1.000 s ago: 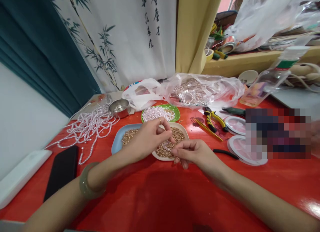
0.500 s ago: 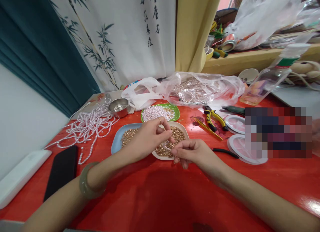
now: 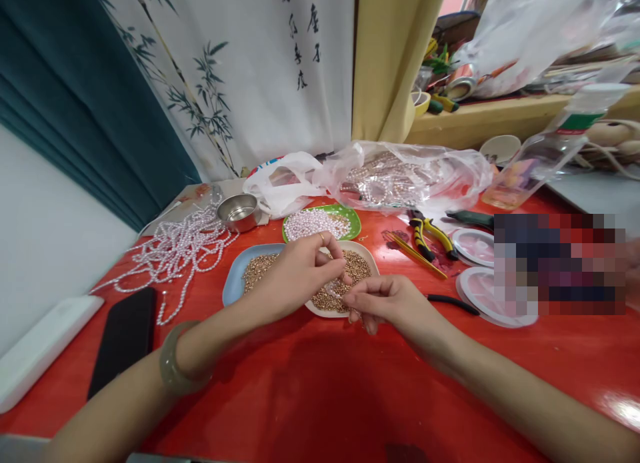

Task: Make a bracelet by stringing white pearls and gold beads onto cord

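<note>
My left hand (image 3: 303,270) hovers over the plates of beads with its thumb and forefinger pinched together. My right hand (image 3: 383,300) is closed in a pinch as well, a little lower and to the right. A thin clear strand (image 3: 332,288) shows between the two hands; its ends are hidden by the fingers. Below lies a cream plate (image 3: 374,263) of small gold beads (image 3: 357,268). A blue plate (image 3: 233,280) with more gold beads is partly covered by my left hand. Behind them, a green plate (image 3: 355,223) holds white pearl beads (image 3: 310,224).
Pearl strands (image 3: 185,243), a metal cup (image 3: 239,213) and a black phone (image 3: 123,340) lie to the left. On the right are yellow-black pliers (image 3: 430,236), tweezers (image 3: 417,255), line spools (image 3: 495,296) and a bottle (image 3: 540,156). A plastic bag (image 3: 405,176) lies behind.
Both hands keep almost the same pinched pose over the plates. The view has shifted very slightly; nothing has been picked up or let go.
</note>
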The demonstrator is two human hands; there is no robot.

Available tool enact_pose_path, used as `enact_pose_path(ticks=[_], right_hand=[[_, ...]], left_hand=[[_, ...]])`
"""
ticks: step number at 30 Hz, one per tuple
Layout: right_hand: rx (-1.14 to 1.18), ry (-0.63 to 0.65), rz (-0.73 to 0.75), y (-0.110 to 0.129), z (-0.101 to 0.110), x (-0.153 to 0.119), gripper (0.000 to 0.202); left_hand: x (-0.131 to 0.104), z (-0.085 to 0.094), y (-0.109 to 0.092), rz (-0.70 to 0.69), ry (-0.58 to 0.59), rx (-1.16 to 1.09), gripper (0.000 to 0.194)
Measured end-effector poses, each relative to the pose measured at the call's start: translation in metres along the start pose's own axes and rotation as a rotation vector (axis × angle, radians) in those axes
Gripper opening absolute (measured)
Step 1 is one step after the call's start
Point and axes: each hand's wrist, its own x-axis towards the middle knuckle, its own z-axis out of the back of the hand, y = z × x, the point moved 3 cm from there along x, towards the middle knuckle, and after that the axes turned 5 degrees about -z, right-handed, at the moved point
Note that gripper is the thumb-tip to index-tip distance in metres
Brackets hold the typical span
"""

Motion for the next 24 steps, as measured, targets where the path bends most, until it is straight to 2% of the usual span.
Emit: enact_pose_path(ticks=[6, 13, 18, 24], right_hand=[[-0.041, -0.014, 0.0, 0.0007, 0.0012, 0.0016, 0.019], [-0.177, -0.073, 0.103, 0.0038, 0.0025, 0.0004, 0.018], [-0.258, -0.115, 0.215, 0.0047, 0.0015, -0.0035, 0.017], [-0.391, -0.235, 0.38, 0.0092, 0.0036, -0.0073, 0.012]], left_hand=[[0.0001, 0.0006, -0.0007, 0.03, 0.005, 0.021, 0.005], [0.0011, 0.0005, -0.0049, 0.048, 0.013, -0.021, 0.005], [0.0021, 0.002, -0.0044, 0.073, 0.021, -0.101, 0.006], [0.005, 0.0031, -0.0024, 0.036, 0.0, -0.241, 0.004]])
